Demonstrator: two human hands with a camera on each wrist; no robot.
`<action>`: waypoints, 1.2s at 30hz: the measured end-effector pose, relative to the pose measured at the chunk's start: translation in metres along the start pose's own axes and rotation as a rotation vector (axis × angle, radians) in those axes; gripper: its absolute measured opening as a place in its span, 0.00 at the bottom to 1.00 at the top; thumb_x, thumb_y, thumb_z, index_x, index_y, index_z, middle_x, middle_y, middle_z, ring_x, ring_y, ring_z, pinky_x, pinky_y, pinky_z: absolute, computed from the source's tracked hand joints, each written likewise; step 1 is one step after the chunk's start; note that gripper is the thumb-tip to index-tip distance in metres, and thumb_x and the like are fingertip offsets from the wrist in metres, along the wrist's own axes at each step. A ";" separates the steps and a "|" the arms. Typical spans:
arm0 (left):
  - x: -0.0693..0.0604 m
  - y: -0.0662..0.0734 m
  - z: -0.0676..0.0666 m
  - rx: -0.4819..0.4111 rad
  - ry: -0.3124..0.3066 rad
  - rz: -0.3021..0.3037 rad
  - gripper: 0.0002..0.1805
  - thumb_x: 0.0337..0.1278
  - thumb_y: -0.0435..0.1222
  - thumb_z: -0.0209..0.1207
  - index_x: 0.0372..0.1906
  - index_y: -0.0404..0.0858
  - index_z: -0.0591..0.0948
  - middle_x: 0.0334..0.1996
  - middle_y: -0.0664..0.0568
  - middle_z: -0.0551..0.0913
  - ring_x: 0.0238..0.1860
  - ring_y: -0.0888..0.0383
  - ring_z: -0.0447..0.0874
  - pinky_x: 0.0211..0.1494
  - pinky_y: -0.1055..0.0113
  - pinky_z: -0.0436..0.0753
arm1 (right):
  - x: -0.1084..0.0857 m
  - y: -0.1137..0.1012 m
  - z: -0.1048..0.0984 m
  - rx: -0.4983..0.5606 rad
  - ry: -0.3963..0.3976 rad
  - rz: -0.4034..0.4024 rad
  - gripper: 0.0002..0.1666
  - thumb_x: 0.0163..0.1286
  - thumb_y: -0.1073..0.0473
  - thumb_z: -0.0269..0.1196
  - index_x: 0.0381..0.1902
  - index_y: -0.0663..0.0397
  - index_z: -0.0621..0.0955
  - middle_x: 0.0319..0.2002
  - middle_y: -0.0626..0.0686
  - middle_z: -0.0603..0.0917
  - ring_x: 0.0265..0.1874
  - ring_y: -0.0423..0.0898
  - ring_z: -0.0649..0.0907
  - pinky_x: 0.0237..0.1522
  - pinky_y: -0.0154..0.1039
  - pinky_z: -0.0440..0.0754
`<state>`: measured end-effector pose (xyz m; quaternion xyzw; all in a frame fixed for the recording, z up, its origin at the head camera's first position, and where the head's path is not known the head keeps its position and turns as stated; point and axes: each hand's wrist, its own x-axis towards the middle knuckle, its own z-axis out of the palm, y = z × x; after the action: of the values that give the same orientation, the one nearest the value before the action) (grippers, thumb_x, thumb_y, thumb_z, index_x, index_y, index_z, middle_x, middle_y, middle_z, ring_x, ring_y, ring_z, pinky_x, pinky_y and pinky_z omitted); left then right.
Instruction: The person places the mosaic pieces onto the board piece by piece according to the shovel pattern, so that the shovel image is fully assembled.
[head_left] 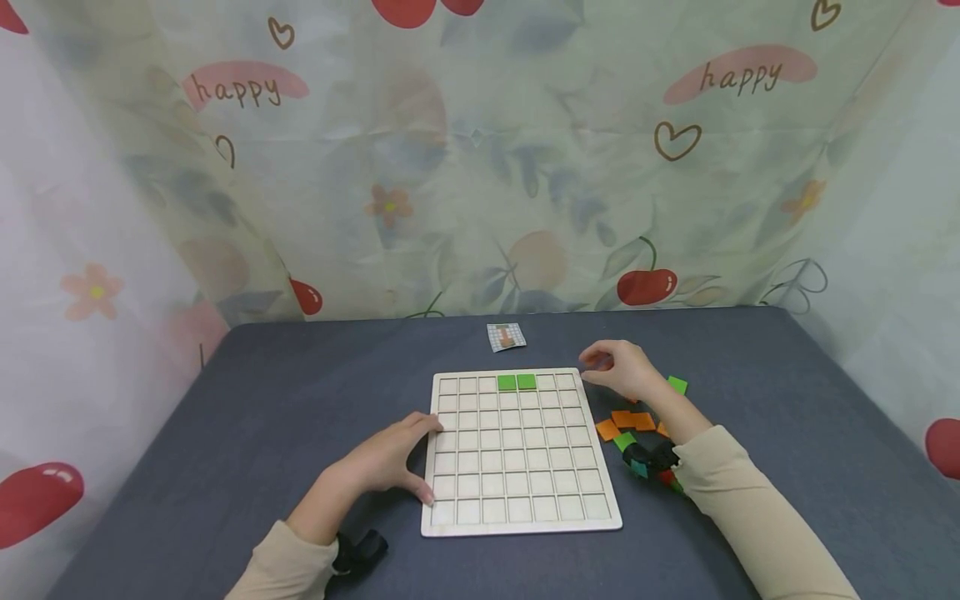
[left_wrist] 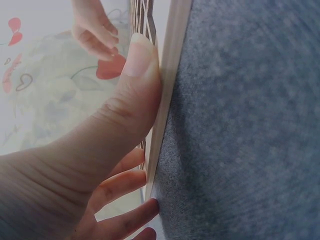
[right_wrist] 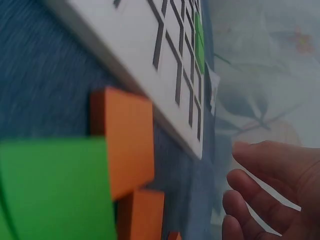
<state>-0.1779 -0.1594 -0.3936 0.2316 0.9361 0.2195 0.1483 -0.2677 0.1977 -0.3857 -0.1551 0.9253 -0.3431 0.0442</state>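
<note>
A white grid board (head_left: pixel 521 454) lies flat on the dark table, with two green square tiles (head_left: pixel 517 382) side by side in its top row. My left hand (head_left: pixel 390 457) rests against the board's left edge, thumb and fingers spread apart along it. The thumb (left_wrist: pixel 137 75) touches the rim in the left wrist view. Above the table beside the board's top right corner hovers my right hand (head_left: pixel 618 368), its fingers (right_wrist: pixel 265 195) loosely bent. No tile shows between them. Beneath and beside that arm lie orange tiles (head_left: pixel 633 420) and a green tile (head_left: pixel 677 385).
A small printed card (head_left: pixel 506 337) lies behind the board. More loose tiles, including a red one (head_left: pixel 667 477), sit partly hidden under the right wrist's black strap (head_left: pixel 652 456). A patterned curtain (head_left: pixel 480 167) hangs behind the table (head_left: pixel 300 400).
</note>
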 end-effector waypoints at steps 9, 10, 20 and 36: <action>0.000 -0.001 0.000 -0.008 -0.004 0.003 0.50 0.24 0.48 0.76 0.61 0.35 0.69 0.61 0.43 0.69 0.63 0.45 0.69 0.64 0.50 0.69 | -0.017 0.024 -0.023 -0.031 0.048 0.049 0.19 0.62 0.60 0.63 0.49 0.65 0.79 0.45 0.65 0.82 0.40 0.56 0.80 0.38 0.45 0.80; 0.000 -0.001 0.000 -0.006 -0.003 0.006 0.50 0.24 0.48 0.76 0.61 0.35 0.69 0.61 0.43 0.69 0.63 0.45 0.69 0.64 0.50 0.69 | -0.019 0.026 -0.025 -0.034 0.056 0.057 0.19 0.62 0.60 0.63 0.49 0.65 0.78 0.45 0.65 0.82 0.41 0.57 0.80 0.39 0.46 0.80; 0.001 -0.002 0.001 -0.005 0.004 0.007 0.50 0.23 0.48 0.77 0.61 0.36 0.69 0.61 0.43 0.70 0.62 0.46 0.69 0.63 0.51 0.70 | -0.034 0.053 -0.044 -0.055 0.095 0.155 0.23 0.62 0.57 0.63 0.51 0.66 0.77 0.48 0.68 0.79 0.43 0.60 0.79 0.43 0.50 0.79; 0.001 -0.003 0.002 -0.015 0.002 0.009 0.50 0.24 0.47 0.76 0.61 0.37 0.69 0.62 0.44 0.69 0.64 0.47 0.68 0.64 0.51 0.69 | -0.044 0.079 -0.055 -0.115 0.040 0.238 0.29 0.61 0.53 0.64 0.54 0.68 0.75 0.52 0.72 0.75 0.50 0.65 0.75 0.47 0.56 0.75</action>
<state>-0.1789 -0.1604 -0.3970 0.2344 0.9335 0.2273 0.1479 -0.2569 0.3026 -0.3959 -0.0397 0.9560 -0.2850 0.0572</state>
